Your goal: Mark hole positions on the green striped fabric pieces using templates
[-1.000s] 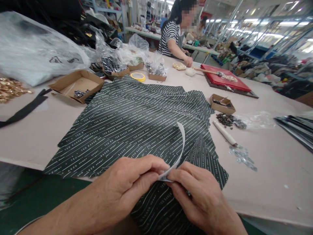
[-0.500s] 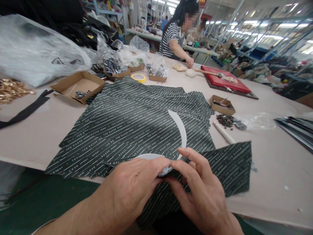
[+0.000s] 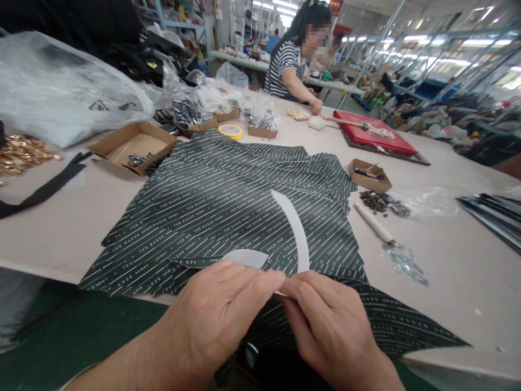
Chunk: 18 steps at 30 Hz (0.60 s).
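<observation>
My left hand [image 3: 228,312] and my right hand [image 3: 331,326] are closed, thumbs and fingertips meeting at the table's front edge. Between them they pinch the edge of a dark printed fabric piece [image 3: 391,315], which drapes below and out to the right. A narrow curved white strip [image 3: 299,233] rises from beside my right fingers and lies over the stacked dark printed fabric [image 3: 211,201]. The strip's lower end is hidden by my hands. Another white section with a pointed end [image 3: 248,257] shows just above my left hand.
Cardboard boxes [image 3: 134,144] and a yellow tape roll [image 3: 230,131] lie beyond the fabric. On the right are a small box [image 3: 369,175], dark metal bits [image 3: 374,201], a white rod [image 3: 374,224] and clear pieces [image 3: 405,263]. A co-worker [image 3: 291,60] stands across the table.
My right fingers have closed in, their raised index finger now down. The fabric's right side has dropped and spread rightwards, uncovering the clear pieces. The white strip's top has shifted slightly left.
</observation>
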### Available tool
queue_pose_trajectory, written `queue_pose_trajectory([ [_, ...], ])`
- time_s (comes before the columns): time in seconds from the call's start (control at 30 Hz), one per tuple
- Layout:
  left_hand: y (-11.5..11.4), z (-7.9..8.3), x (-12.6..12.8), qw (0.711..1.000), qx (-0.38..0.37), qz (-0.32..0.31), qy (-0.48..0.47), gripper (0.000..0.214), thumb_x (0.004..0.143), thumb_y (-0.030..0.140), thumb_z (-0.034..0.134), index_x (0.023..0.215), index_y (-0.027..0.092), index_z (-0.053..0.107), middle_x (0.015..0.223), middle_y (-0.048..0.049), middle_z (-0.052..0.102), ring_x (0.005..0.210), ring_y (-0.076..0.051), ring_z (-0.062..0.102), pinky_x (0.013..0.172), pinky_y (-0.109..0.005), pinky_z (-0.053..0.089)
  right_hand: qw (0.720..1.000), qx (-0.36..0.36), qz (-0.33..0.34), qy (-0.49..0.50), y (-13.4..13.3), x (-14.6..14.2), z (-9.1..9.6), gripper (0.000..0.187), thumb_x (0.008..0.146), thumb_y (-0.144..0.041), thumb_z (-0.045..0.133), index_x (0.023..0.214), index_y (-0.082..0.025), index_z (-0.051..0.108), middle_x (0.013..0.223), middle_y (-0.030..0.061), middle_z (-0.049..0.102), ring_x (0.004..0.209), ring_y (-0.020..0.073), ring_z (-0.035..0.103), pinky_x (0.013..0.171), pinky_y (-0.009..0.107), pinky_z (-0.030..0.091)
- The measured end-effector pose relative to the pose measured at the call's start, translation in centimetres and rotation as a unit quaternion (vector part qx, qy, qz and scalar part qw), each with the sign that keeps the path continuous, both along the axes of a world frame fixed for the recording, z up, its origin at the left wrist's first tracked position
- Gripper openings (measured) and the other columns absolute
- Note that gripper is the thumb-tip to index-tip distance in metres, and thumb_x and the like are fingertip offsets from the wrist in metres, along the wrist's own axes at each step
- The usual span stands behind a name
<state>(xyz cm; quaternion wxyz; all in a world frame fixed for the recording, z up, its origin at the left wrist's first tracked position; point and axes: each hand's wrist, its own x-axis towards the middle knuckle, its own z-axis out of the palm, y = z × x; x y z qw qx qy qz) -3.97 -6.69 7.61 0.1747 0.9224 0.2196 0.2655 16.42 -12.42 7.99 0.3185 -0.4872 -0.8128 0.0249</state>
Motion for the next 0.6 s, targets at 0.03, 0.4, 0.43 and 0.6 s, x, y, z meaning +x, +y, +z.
queue_pose_trajectory([
  [0.03,0.0,0.1,0.0,1.000,0.004,0.000,0.000,0.027,0.099,0.010,0.046,0.123,0.021,0.054,0.101,-0.0037,0.072,0.089,-0.019,0.067,0.079,-0.035,0.048,1.000,0.001,0.002,0.001,0.0,0.0,0.0,0.017,0.095,-0.004,0.052,0.090,-0.016,0.063,0.072,0.0034,0.064,0.067,0.0147,0.062,0.063,0.026,0.049],
  [0.4,2.5,3.5,0.4,0.954,-0.287,0.035,0.079,0.013,0.096,0.023,0.057,0.088,0.023,0.067,0.082,0.0055,0.070,0.074,-0.012,0.061,0.065,-0.024,0.039,0.969,-0.238,0.013,0.070,1.2,0.4,2.6,0.024,0.101,-0.019,0.053,0.077,-0.019,0.059,0.070,-0.0038,0.058,0.065,0.0099,0.055,0.060,0.025,0.037],
  [0.43,2.7,3.9,0.4,0.948,-0.304,0.039,0.083,0.013,0.095,0.025,0.058,0.087,0.023,0.068,0.079,0.0060,0.070,0.072,-0.011,0.060,0.064,-0.024,0.037,0.965,-0.248,0.008,0.082,1.3,0.3,2.9,0.025,0.100,-0.019,0.054,0.076,-0.019,0.058,0.069,-0.0044,0.057,0.064,0.0094,0.054,0.060,0.025,0.036],
  [0.6,2.9,4.8,0.6,0.939,-0.321,0.058,0.109,0.012,0.088,0.029,0.065,0.079,0.023,0.069,0.065,0.0081,0.063,0.062,-0.009,0.054,0.058,-0.025,0.030,0.957,-0.267,-0.008,0.108,1.4,0.3,3.4,0.026,0.098,-0.020,0.056,0.072,-0.019,0.057,0.066,-0.0056,0.058,0.061,0.0083,0.053,0.059,0.024,0.034],
])
